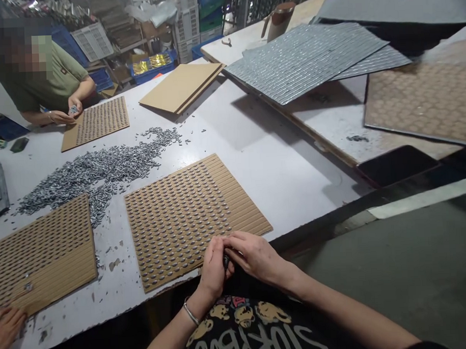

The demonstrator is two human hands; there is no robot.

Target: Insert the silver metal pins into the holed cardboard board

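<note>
1. The person's left hand (213,269) and right hand (254,255) meet at the near edge of the white table (278,157), at about 6 o'clock in the view. The fingers are curled and pressed together, fingertips of both hands touching.
2. Between the fingertips sits a small dark object (226,260); it is too hidden to tell what it is or which hand really pinches it.
3. A metal bracelet (191,313) circles the left wrist.
4. Just beyond the hands, toward 12 o'clock from them, lies a slotted cardboard sheet (194,216), most of its slots filled with small metal pieces; a strip along its right side is plain ribbed card.
5. At 9 o'clock from that sheet lies a second slotted sheet (42,252), and another person's hand (7,327) rests at its near corner.
6. A loose heap of small silvery metal pieces (99,171) spreads across the table at about 10 o'clock from the hands, between the sheets.
7. At the far 10 o'clock corner a person in a green shirt (49,74) sits with both hands at a third slotted sheet (97,122).
8. A stack of plain cardboard sheets (182,87) lies at 12 o'clock, and grey filled panels (305,60) overhang a neighbouring table at 1 o'clock.
9. A dark phone-like slab (397,164) lies at 3 o'clock.
</note>
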